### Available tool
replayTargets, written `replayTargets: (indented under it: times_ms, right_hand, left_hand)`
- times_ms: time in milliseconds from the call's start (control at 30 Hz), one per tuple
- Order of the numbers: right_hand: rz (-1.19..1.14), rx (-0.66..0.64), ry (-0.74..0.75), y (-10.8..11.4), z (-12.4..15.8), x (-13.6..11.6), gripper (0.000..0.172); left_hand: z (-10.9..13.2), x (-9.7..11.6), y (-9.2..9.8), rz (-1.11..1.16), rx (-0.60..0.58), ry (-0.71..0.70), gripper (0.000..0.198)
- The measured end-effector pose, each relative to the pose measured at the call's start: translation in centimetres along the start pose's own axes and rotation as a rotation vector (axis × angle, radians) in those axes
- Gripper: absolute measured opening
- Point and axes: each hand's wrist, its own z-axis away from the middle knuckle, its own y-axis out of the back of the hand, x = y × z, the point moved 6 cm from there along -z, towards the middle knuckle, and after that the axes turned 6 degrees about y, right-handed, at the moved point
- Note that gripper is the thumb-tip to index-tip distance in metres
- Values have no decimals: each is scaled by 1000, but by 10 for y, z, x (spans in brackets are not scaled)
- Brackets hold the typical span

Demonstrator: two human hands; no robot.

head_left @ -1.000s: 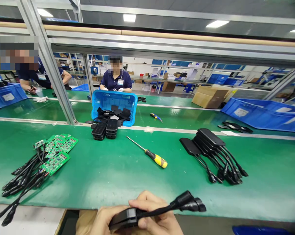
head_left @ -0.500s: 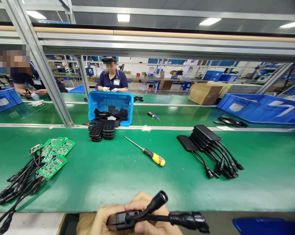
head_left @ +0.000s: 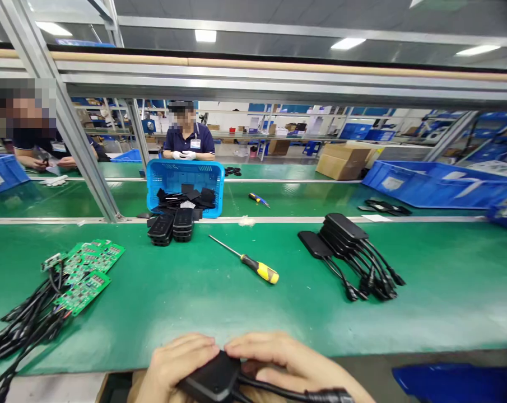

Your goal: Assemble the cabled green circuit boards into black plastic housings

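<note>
At the bench's near edge, both of my hands grip a flat black plastic case [head_left: 214, 376] with black cables coming out of its right end. My left hand [head_left: 173, 364] wraps round the case's left side. On its far right edge press the fingers of my right hand [head_left: 274, 355], with a cable running beneath the palm. A screwdriver [head_left: 261, 270] with a yellow and black handle lies beyond them. To the left is a pile of green circuit boards [head_left: 85, 282] with black cables. A stack of cabled black cases [head_left: 341, 232] rests to the right.
A light-blue basket [head_left: 219, 190] of black plates lies tipped towards me, with stacked black shells [head_left: 161, 229] before it. Farther back are a smaller screwdriver [head_left: 259, 199], a large blue bin [head_left: 425, 184] and a cardboard box [head_left: 341, 161]. Two people sit across the bench.
The case has turned in my hands: its end and cable plug faced me before, and now its broad face shows. My fingers have moved onto its far edges. The view has shifted slightly.
</note>
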Motion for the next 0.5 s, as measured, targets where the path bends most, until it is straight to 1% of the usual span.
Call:
replayTargets:
  times_ms: [33, 67, 100, 133, 167, 200, 233, 267, 300, 333, 367, 400, 433, 467, 500]
  right_hand:
    - [66, -64, -24, 3, 0, -4, 42]
    - [142, -118, -61, 1, 1, -6, 43]
    - [242, -144, -114, -2, 1, -6, 45]
    - [366, -149, -177, -7, 1, -3, 53]
    - [503, -152, -237, -14, 1, 1, 65]
    - [661, -149, -290, -19, 1, 5, 74]
    - [790, -154, -319, -24, 0, 9, 81]
    - [893, -144, -329, -24, -1, 12, 84]
    - [958, -117, -323, -19, -2, 14, 83]
    - [999, -63, -318, -7, -2, 15, 80]
    - [1045, 27, -341, 14, -1, 17, 74]
    - [1101, 142, -388, 42, 4, 19, 66]
    - [1174, 263, -471, 74, 11, 22, 59]
    - [1261, 381, -601, 108, 21, 27, 52]
    - [1309, 468, -688, 139, 32, 32, 47]
  left_hand:
    - [-3, 5, 1, -164, 0, -116, 32]
    - [-6, 9, 2, -323, 26, -212, 33]
    - [-9, 14, 1, -460, 62, -292, 33]
    - [-13, 19, -3, -572, 84, -367, 34]
    - [-17, 24, -7, -660, 97, -434, 34]
    - [-22, 28, -12, -729, 110, -480, 35]
    - [-28, 31, -16, -781, 126, -497, 36]
    - [-35, 32, -19, -821, 140, -485, 37]
    - [-40, 31, -21, -848, 150, -463, 37]
    - [-44, 29, -22, -859, 171, -439, 37]
    - [-47, 25, -21, -861, 196, -416, 38]
    - [-48, 21, -19, -856, 213, -396, 39]
    - [-46, 15, -17, -844, 222, -385, 41]
    - [-44, 9, -15, -830, 222, -383, 44]
    - [-40, 3, -13, -819, 214, -384, 45]
